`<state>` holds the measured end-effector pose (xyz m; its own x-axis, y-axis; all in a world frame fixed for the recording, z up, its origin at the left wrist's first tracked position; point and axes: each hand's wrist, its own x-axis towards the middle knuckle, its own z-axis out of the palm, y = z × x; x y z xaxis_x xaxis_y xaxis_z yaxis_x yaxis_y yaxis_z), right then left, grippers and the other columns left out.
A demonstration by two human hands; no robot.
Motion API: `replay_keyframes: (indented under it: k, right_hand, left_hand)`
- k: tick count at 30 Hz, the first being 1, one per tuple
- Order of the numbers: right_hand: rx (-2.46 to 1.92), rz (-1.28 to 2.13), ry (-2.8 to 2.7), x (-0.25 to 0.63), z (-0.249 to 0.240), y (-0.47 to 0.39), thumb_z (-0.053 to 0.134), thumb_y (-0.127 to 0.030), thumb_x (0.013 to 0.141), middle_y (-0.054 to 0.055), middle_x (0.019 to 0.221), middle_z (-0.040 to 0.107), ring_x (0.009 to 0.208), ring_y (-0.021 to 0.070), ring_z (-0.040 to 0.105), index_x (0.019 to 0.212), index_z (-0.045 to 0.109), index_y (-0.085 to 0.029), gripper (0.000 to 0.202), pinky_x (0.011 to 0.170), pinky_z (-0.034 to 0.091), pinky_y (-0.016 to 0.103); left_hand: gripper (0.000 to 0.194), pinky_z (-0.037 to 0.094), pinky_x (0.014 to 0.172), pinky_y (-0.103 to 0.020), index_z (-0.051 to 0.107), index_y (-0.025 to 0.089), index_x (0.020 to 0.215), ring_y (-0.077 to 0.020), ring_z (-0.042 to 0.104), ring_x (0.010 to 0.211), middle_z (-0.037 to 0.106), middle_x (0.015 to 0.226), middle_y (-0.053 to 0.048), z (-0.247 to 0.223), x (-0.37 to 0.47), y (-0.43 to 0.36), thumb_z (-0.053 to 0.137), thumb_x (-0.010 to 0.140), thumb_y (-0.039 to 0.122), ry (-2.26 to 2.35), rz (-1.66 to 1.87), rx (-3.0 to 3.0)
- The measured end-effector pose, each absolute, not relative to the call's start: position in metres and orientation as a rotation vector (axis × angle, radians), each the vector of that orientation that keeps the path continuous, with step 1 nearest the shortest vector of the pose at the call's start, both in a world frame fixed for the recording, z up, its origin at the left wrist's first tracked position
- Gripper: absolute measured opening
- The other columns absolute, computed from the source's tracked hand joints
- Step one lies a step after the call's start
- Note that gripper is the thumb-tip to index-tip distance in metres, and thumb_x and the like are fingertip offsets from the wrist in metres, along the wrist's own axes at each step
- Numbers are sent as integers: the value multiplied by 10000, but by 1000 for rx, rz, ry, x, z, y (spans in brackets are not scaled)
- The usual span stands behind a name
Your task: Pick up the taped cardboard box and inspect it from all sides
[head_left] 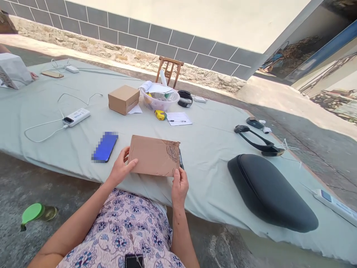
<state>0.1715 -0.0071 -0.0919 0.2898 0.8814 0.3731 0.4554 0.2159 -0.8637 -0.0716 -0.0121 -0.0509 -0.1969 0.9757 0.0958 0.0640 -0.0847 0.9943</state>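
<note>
While we sit at the edge of the cloth-covered desk (195, 149), the blue phone (105, 147) lies flat just left of our work. Our left hand (120, 169) has its grip clamped on the left edge of the flat brown cardboard piece (154, 155), thumb on top and fingers behind. The cardboard is raised slightly above the cloth, in front of us, with dark pen scribbles near its right corner. Our right hand (179, 184) pinches the lower right corner, and a dark pen (180, 159) shows just behind that edge, though we cannot tell whether the hand holds it. To handle the piece well, we judge that both grips should stay near the edges, keeping it level and unbent. Further right lies a black padded case (269, 193).
</note>
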Motion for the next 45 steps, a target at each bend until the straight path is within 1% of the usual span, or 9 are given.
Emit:
replay_keyframes:
  k: [6, 11, 17, 22, 28, 32, 37, 42, 45]
  right_hand:
    - [-1574, 623, -1112, 162, -75, -3, 470, -627, 858, 116, 1070, 706, 993, 252, 617, 1054, 660, -166, 536, 889, 457, 367]
    - [-1595, 504, -1189, 151, -73, -5, 476, -682, 854, 161, 1180, 650, 1063, 285, 597, 1244, 585, -159, 661, 916, 465, 404]
    - [-1672, 265, -1349, 136, -80, -14, 571, -882, 663, 260, 1276, 573, 1208, 408, 518, 1399, 448, -90, 1089, 979, 445, 533]
    - [-1698, 202, -1402, 136, -78, -16, 497, -918, 677, 267, 1198, 599, 1151, 424, 540, 1354, 493, -69, 1086, 937, 457, 545]
    - [-1635, 237, -1435, 151, -78, -18, 414, -777, 866, 166, 1030, 640, 943, 313, 616, 1273, 595, -136, 780, 811, 490, 425]
    - [-1577, 328, -1393, 161, -83, -11, 364, -675, 932, 136, 990, 655, 912, 269, 624, 1206, 641, -152, 652, 812, 493, 394]
    - [-1514, 470, -1334, 168, -95, -8, 478, -580, 895, 112, 992, 662, 890, 244, 627, 1187, 644, -168, 531, 770, 505, 365]
    - [-1553, 521, -1361, 173, -110, -8, 536, -528, 840, 89, 934, 677, 834, 236, 621, 1041, 643, -176, 419, 793, 492, 380]
    - [-1635, 444, -1480, 173, -118, -8, 507, -475, 830, 83, 834, 678, 816, 258, 612, 875, 616, -193, 306, 802, 462, 404]
  left_hand:
    - [727, 442, 1131, -489, 316, 246, 1505, -290, 467, 1409, 480, 1500, -148, -46, -51, -35, 645, 873, 387, 1685, 1396, 1456]
    - [811, 383, 1188, -473, 235, 220, 1545, -296, 384, 1479, 404, 1577, -161, -52, -41, -28, 651, 871, 393, 1789, 1354, 1559]
    - [1094, 438, 1130, -508, 175, 223, 1567, -358, 369, 1477, 387, 1573, -189, -58, -38, -19, 812, 714, 479, 1875, 1326, 1574]
    - [1211, 489, 1050, -552, 218, 184, 1557, -418, 401, 1439, 414, 1526, -229, -54, -37, -15, 867, 602, 550, 1969, 1282, 1593]
    - [1050, 462, 1097, -507, 348, 216, 1501, -378, 477, 1397, 525, 1477, -175, -48, -54, -7, 863, 633, 507, 1839, 1327, 1440]
    - [741, 492, 1072, -458, 458, 182, 1395, -313, 614, 1273, 645, 1359, -160, -62, -68, 3, 751, 759, 426, 1537, 1434, 1157]
    - [388, 511, 1049, -408, 606, 198, 1179, -262, 659, 1206, 715, 1240, -105, -83, -78, 4, 630, 822, 349, 1457, 1478, 1219]
    - [149, 565, 818, -353, 599, 211, 978, -213, 714, 906, 737, 963, -55, -94, -81, -4, 509, 860, 217, 1812, 1257, 1540]
    - [91, 524, 803, -384, 543, 219, 812, -231, 660, 839, 676, 860, -60, -98, -82, -5, 483, 830, 153, 1931, 1208, 1616]
